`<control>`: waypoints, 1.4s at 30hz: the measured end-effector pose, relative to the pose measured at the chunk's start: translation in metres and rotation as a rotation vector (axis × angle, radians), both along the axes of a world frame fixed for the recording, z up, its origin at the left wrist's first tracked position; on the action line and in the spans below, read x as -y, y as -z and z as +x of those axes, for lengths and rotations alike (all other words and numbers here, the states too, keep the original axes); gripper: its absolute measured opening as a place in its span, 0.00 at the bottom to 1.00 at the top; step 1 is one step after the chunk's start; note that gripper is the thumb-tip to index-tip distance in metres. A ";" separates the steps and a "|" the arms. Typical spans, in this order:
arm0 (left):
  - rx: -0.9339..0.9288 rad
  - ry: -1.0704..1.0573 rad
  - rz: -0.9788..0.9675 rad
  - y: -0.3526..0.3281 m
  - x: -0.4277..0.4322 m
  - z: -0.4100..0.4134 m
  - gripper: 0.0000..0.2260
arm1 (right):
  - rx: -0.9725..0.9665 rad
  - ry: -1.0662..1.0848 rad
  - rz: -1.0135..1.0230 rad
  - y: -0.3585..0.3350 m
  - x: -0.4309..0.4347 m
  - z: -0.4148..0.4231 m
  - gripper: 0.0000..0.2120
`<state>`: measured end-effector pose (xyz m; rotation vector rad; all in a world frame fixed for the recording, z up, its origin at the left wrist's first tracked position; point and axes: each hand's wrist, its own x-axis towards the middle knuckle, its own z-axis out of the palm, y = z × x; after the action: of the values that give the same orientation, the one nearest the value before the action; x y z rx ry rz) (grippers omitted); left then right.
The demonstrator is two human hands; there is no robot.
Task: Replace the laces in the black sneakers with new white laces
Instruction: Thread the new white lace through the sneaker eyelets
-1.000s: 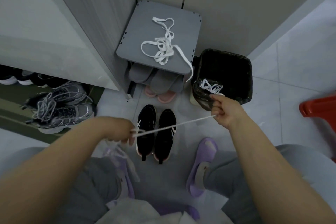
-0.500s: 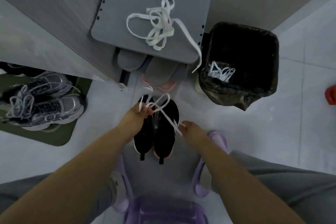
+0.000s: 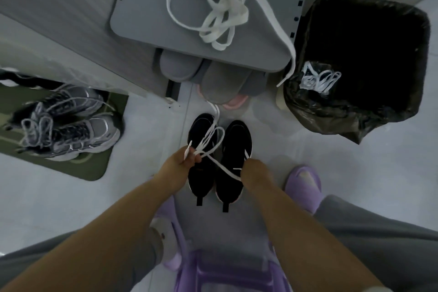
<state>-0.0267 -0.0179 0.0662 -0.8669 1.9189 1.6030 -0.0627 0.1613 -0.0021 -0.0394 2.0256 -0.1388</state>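
Loose loops of white lace (image 3: 213, 147) just above the black sneakers (image 3: 237, 140), seemingly gathered there to sort out ends and middle before threading. Pair set side by side on the floor (image 3: 308, 149), toes pointing away and heel tabs toward the camera, apparently bare of laces and so ready for the first eyelets.

Bunched loops pinched in the left hand (image 3: 180, 163) over the shoe on the left, one tipped end sticking up beside the thumb. Other run of the same lace gripped by the curled right hand (image 3: 254, 171) over the collar of the shoe on the right, fingertips turned away and out of sight. Lace strung between both hands across the gap between the shoes, its far end trailing toward the grey slippers (image 3: 220, 81).

Heaped on the grey shelf top (image 3: 147, 7), a second lace (image 3: 222, 12) with one tail hanging over the edge, likely kept for the other shoe. To the right, a tangle of thin laces (image 3: 317, 79) in the black-lined bin (image 3: 355, 107), probably the discarded old ones. Well off to the left, grey running shoes (image 3: 71, 130) on a green mat (image 3: 94, 168).
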 end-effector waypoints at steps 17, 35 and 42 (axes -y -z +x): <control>-0.678 0.250 -0.378 -0.232 0.009 -0.012 0.09 | -0.319 -0.126 -0.247 -0.287 -0.029 0.015 0.13; -0.822 0.567 -0.277 -0.319 -0.019 0.065 0.11 | -0.646 -0.040 -0.428 -0.330 -0.042 0.128 0.07; -0.849 0.507 -0.362 -0.336 -0.013 0.060 0.15 | -0.756 0.015 -0.461 -0.376 -0.071 0.103 0.18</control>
<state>0.0333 -0.0049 0.4018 0.2836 2.7564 1.4189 0.0404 0.2320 0.3739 -0.4216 2.6985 -0.6824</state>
